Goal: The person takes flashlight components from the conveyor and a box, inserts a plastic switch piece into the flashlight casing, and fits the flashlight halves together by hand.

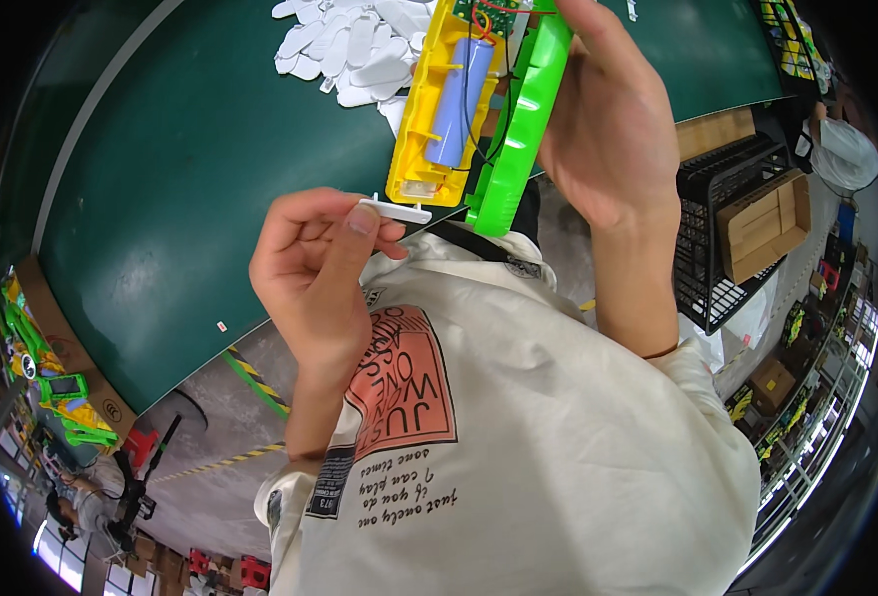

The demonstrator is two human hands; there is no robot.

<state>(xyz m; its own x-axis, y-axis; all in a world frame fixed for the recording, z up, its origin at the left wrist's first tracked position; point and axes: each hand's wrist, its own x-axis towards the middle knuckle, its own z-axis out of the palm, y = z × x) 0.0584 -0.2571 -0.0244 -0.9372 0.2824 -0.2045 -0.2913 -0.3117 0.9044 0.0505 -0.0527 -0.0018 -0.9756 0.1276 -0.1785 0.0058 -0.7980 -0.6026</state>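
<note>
From the head view, the left hand (310, 268) is in the middle of the frame, a bit to the left. Its arm comes up from the bottom. Its thumb and fingers pinch a small white part (396, 210), so this grip is closed on it. The part is flat and thin, and it sits just below the bottom edge of the yellow case (441, 104).

The right hand (613, 124) is at the upper right, with its arm coming up from below. Its grip is closed around a toy made of two shells. The yellow case is open and faces up. A pale blue battery (459, 99) lies inside it, with thin red and black wires beside it. A green shell (520, 129) stands on edge next to the case, against the palm. The top of the toy is cut off by the frame.

A pile of white parts (344, 45) lies on the dark green surface (180, 179) at the top. A black crate (722, 223) with a brown box (765, 223) in it sits at the right.
</note>
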